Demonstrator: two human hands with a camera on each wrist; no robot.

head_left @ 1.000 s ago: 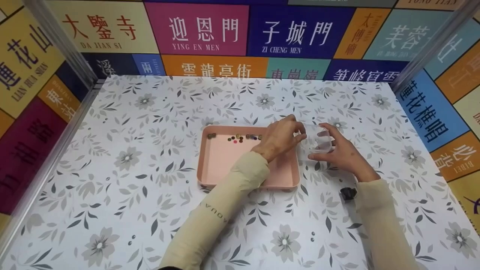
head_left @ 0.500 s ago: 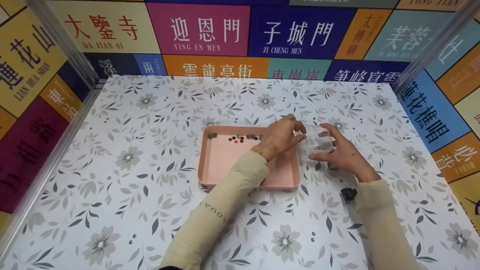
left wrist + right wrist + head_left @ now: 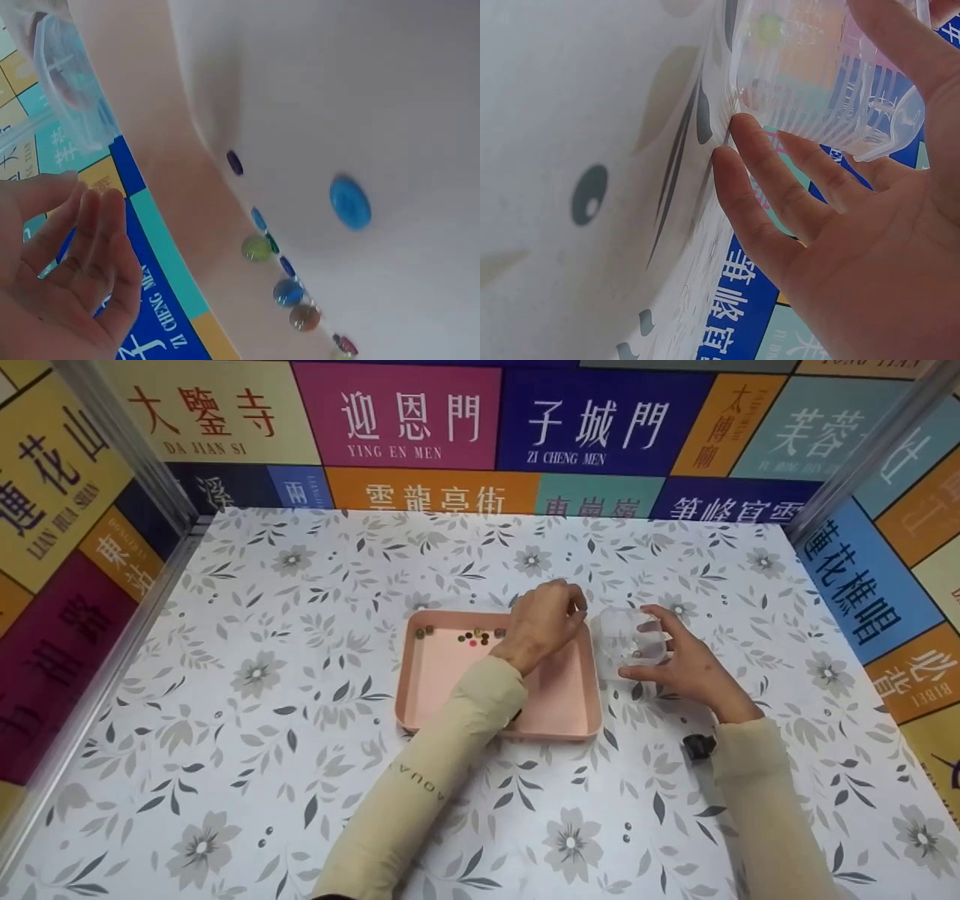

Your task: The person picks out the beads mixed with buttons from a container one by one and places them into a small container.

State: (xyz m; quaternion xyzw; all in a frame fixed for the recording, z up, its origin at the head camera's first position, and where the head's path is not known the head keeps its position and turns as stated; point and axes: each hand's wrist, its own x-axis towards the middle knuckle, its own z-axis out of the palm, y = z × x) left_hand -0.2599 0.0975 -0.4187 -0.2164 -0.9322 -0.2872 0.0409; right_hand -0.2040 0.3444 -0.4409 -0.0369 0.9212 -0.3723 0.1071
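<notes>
My left hand [image 3: 541, 622] is above the right half of a pink tray [image 3: 431, 690]. Its fingers are loosely curled, and nothing shows between them in the left wrist view. Right of the tray, my right hand [image 3: 690, 669] holds a clear plastic container [image 3: 624, 634] between thumb and fingers. A green marble [image 3: 770, 28] shows through the container's wall. Along the tray's far side lie marbles [image 3: 424, 631] and small flat beads [image 3: 473, 643]. In the left wrist view are a flat blue bead [image 3: 350, 202], a green marble [image 3: 256, 249] and a blue marble [image 3: 288, 292].
A small black object [image 3: 699, 746] is beside the right sleeve. The table is covered with a floral cloth [image 3: 300, 802]. Panels with printed place names [image 3: 412, 420] stand behind and at both sides. My left forearm [image 3: 427, 780] crosses the tray's front edge.
My left hand has moved left, away from the container's near side to above the tray, and its fingers have come away from the container. The right hand and container have barely moved.
</notes>
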